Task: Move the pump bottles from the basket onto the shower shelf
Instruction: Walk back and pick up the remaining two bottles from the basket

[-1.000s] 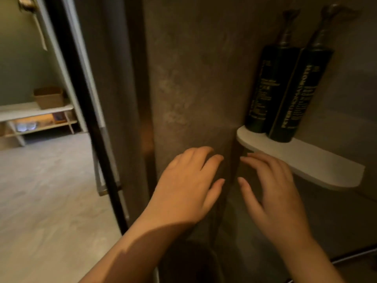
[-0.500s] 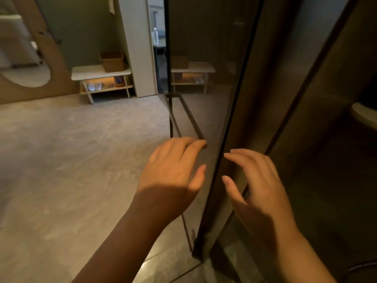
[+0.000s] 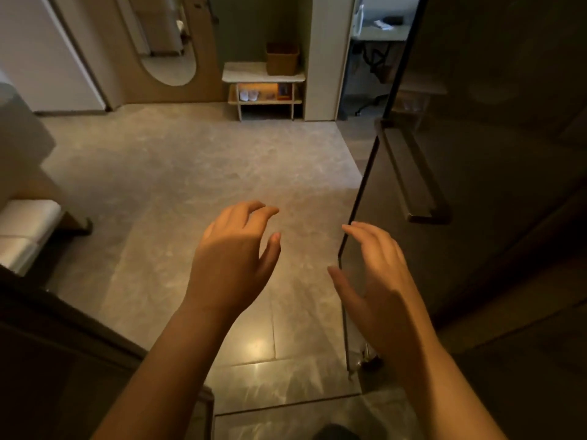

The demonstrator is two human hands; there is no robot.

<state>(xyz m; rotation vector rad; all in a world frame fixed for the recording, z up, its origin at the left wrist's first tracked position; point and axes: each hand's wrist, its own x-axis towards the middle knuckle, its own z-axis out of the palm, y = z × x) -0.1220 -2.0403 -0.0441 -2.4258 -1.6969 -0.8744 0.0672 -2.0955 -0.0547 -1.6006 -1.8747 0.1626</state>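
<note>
A head-worn camera looks down and forward across a grey tiled floor (image 3: 197, 173). Both bare hands reach out at about waist height, palms down, holding nothing. The left hand (image 3: 233, 258) has its fingers loosely curled and spread. The right hand (image 3: 378, 274) is open with its fingers fanned, just beside the edge of a dark glass shower door (image 3: 476, 185). Far across the room, a brown basket (image 3: 282, 58) sits on a small white-topped desk (image 3: 241, 73) against the wall. No pump bottles show; whether any remain in the basket cannot be told from here. The shower shelf is out of view. Such bottles are likely rigid, smooth and fairly heavy when full, so gripping around the body, not the pump head, seems safest.
</note>
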